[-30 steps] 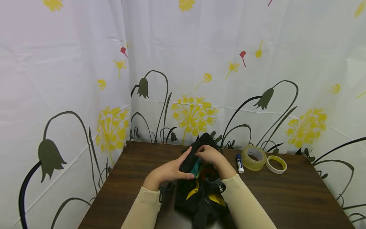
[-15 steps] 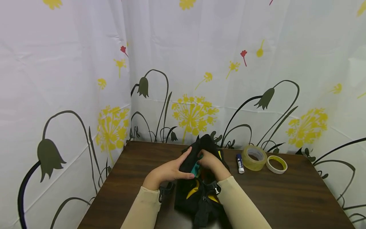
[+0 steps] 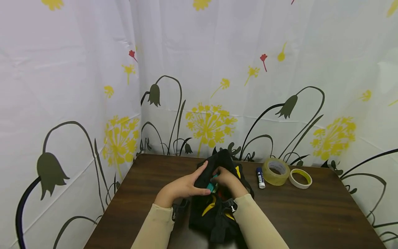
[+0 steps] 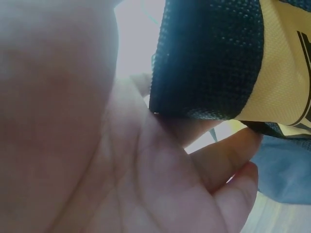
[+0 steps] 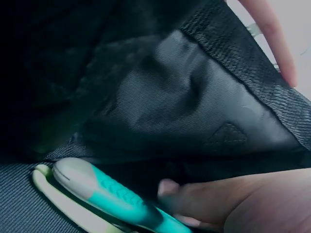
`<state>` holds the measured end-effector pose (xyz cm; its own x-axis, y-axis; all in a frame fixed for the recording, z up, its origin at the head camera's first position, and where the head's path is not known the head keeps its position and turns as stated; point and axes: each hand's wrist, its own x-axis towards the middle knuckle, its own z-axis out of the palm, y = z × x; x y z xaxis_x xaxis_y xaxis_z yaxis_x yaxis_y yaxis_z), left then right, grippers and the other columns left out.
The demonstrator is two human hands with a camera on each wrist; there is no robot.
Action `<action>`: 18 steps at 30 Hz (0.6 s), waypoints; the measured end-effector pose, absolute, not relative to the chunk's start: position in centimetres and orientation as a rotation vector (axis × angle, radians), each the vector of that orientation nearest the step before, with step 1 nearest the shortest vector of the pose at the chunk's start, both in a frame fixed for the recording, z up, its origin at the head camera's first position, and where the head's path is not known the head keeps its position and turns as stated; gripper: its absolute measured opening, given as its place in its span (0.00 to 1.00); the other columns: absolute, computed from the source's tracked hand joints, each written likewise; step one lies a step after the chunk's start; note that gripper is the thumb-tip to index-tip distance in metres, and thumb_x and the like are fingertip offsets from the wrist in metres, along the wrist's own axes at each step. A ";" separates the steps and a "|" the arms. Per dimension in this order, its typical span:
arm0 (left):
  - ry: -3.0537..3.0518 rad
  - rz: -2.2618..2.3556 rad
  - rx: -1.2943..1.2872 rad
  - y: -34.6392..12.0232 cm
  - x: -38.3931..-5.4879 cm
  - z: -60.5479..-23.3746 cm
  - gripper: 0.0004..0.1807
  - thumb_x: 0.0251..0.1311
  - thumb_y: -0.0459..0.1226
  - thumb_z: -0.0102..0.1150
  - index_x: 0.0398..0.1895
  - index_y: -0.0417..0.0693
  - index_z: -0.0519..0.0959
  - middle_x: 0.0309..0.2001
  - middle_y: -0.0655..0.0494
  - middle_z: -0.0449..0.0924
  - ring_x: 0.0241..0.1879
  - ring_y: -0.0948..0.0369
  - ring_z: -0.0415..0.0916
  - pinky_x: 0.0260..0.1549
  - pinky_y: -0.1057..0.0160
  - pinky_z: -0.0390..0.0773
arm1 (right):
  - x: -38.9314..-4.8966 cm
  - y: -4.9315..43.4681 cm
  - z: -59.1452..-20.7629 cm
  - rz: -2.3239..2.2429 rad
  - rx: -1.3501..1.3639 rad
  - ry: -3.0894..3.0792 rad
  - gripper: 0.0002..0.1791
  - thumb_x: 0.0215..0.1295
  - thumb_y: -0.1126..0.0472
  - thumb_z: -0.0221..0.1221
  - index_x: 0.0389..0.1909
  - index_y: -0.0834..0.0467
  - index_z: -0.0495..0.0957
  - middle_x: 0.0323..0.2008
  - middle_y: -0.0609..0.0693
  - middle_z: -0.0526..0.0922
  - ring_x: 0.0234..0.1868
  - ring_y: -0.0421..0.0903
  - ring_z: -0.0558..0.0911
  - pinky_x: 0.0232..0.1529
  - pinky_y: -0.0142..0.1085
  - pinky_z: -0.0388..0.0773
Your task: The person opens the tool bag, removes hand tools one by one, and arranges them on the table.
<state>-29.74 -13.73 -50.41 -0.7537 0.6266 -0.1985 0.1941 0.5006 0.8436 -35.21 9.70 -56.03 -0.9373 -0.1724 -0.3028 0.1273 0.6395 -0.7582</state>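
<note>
A black fabric bag with yellow patches (image 3: 202, 221) stands on the table in the head view, its mouth open. My left hand (image 3: 183, 186) grips the bag's left rim between thumb and fingers. In the left wrist view, the bag's dark edging (image 4: 209, 63) lies against that palm. My right hand (image 3: 228, 180) reaches into the bag, most of its fingers hidden. Inside, the right wrist view shows a teal and grey handle (image 5: 116, 194) beside a pale green one (image 5: 68, 204). The right thumb (image 5: 204, 196) is close to the teal handle; whether it pinches anything is unclear.
Right of the bag are a blue and white glue stick (image 3: 260, 178), a wide roll of clear tape (image 3: 275, 178) and a narrower tape roll (image 3: 306, 185). A flower-print curtain (image 3: 248, 41) hangs behind the brown table (image 3: 311, 221).
My right hand has moved lower and deeper into the bag. The bag's far and right sides have shifted, showing more of a yellow patch. My left hand keeps its hold.
</note>
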 end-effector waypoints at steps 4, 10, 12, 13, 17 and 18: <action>2.260 1.185 0.671 -13.7 -29.6 -50.4 0.63 0.68 0.64 0.69 0.91 0.77 0.33 0.91 0.50 0.40 0.85 0.40 0.57 0.78 0.35 0.68 | -35.3 9.4 -56.3 -1.172 -0.040 2.546 0.20 0.65 0.61 0.75 0.51 0.61 0.78 0.47 0.57 0.82 0.44 0.54 0.80 0.47 0.46 0.80; 2.286 1.161 0.674 -13.8 -29.6 -50.5 0.63 0.67 0.66 0.70 0.91 0.77 0.34 0.91 0.50 0.41 0.85 0.40 0.57 0.77 0.34 0.69 | -35.4 9.5 -56.4 -1.170 -0.112 2.542 0.16 0.62 0.63 0.74 0.49 0.58 0.82 0.48 0.57 0.84 0.44 0.54 0.79 0.47 0.45 0.78; 2.282 1.164 0.678 -13.7 -29.7 -50.5 0.63 0.66 0.66 0.70 0.91 0.77 0.34 0.91 0.50 0.42 0.84 0.40 0.60 0.77 0.35 0.70 | -35.4 9.5 -56.5 -1.174 -0.126 2.539 0.15 0.62 0.63 0.74 0.48 0.57 0.84 0.48 0.56 0.84 0.44 0.53 0.80 0.48 0.44 0.78; 2.277 1.170 0.683 -13.7 -29.7 -50.6 0.63 0.67 0.65 0.70 0.91 0.77 0.34 0.91 0.49 0.43 0.83 0.40 0.61 0.76 0.36 0.71 | -35.4 9.5 -56.5 -1.169 -0.132 2.541 0.13 0.63 0.62 0.73 0.47 0.57 0.84 0.48 0.56 0.84 0.44 0.52 0.79 0.48 0.44 0.78; 2.264 1.181 0.686 -13.5 -29.7 -50.6 0.63 0.67 0.64 0.70 0.91 0.75 0.33 0.90 0.47 0.44 0.81 0.41 0.65 0.75 0.37 0.72 | -35.2 9.7 -56.7 -1.169 -0.153 2.540 0.09 0.67 0.62 0.71 0.44 0.58 0.82 0.43 0.55 0.83 0.41 0.51 0.79 0.43 0.41 0.77; 2.261 1.184 0.684 -13.5 -29.7 -50.7 0.63 0.68 0.64 0.70 0.91 0.75 0.33 0.90 0.47 0.45 0.81 0.41 0.66 0.75 0.38 0.72 | -35.2 9.7 -56.8 -1.168 -0.158 2.539 0.09 0.67 0.63 0.70 0.43 0.58 0.81 0.42 0.54 0.82 0.40 0.51 0.79 0.42 0.41 0.76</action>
